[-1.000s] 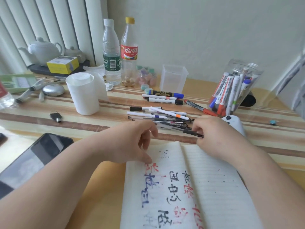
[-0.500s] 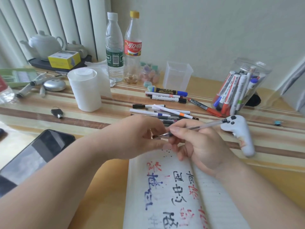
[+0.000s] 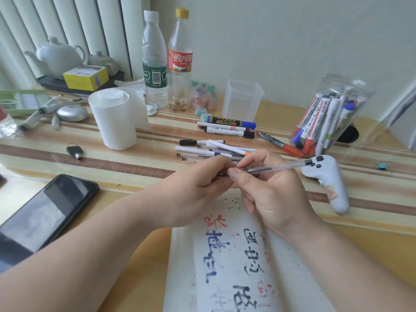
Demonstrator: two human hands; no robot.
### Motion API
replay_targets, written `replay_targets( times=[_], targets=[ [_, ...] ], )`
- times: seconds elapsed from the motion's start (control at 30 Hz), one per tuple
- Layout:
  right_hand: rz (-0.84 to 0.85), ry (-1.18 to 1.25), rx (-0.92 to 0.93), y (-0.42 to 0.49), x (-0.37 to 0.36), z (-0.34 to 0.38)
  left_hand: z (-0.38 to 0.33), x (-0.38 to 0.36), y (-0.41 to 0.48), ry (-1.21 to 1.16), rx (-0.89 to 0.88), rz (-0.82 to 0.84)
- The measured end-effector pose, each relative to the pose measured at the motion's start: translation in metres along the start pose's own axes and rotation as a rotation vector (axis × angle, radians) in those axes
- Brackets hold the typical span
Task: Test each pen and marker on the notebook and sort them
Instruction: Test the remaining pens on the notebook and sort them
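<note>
Striped counter [image 3: 135, 170] with an open notebook [image 3: 225, 266] at its near edge, the page already carrying red, blue and black test strokes. A jar [image 3: 351, 86] of sorted markers lies tipped at the far right. Three markers [image 3: 227, 127] lie side by side behind a loose pile [image 3: 207, 152] of thin pens near the middle. The left hand [image 3: 198, 183] and right hand [image 3: 274, 190] meet just above the notebook's far edge. Both are closed on one clear-barrelled pen [image 3: 281, 167]. The right thumb and fingers pinch its barrel, and the left fingers curl round its writing end, which they hide. A second ago the right hand lay on the pile, taking this pen, while the left hand rested on the page holding nothing. The pen has since been lifted clear of the pile and brought between both hands, its black rear end pointing right. Whether a cap is on the tip cannot be told. Judged from this, the pen is being readied for its test stroke. Writing and sorting it remain to be done, and the pile is still untested.
</note>
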State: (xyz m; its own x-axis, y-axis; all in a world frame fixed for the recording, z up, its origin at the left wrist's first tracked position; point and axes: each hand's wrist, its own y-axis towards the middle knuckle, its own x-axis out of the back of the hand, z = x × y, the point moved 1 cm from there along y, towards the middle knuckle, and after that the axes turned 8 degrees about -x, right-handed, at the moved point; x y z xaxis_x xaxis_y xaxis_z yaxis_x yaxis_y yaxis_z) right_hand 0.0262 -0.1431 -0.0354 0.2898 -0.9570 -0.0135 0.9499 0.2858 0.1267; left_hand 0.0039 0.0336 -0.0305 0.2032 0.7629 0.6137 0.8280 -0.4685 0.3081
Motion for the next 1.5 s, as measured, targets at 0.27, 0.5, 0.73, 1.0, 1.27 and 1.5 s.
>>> replay_targets(
  times=[0.27, 0.5, 0.73, 1.0, 1.27, 1.5],
  targets=[
    [0.046, 0.05, -0.132, -0.002, 0.003, 0.005, -0.001, -0.007, 0.004, 0.031, -0.014, -0.006],
    [0.168, 0.243, -0.236, -0.002, -0.001, 0.006, -0.002, -0.002, 0.007, 0.008, 0.019, -0.094],
    [0.142, 0.247, -0.187, -0.004, -0.014, -0.007, 0.007, 0.035, 0.002, 0.147, 0.333, 0.185],
    [0.148, 0.065, -0.179, -0.007, -0.014, -0.008, 0.006, 0.036, 0.0, 0.384, 0.406, 0.466],
    [0.204, 0.006, -0.55, 0.012, -0.013, 0.009, 0.0, 0.05, -0.002, 0.33, 0.324, 0.512],
    [0.251, -0.153, -0.591, 0.014, -0.017, 0.012, 0.001, 0.048, -0.001, 0.316, 0.327, 0.521]
  ],
)
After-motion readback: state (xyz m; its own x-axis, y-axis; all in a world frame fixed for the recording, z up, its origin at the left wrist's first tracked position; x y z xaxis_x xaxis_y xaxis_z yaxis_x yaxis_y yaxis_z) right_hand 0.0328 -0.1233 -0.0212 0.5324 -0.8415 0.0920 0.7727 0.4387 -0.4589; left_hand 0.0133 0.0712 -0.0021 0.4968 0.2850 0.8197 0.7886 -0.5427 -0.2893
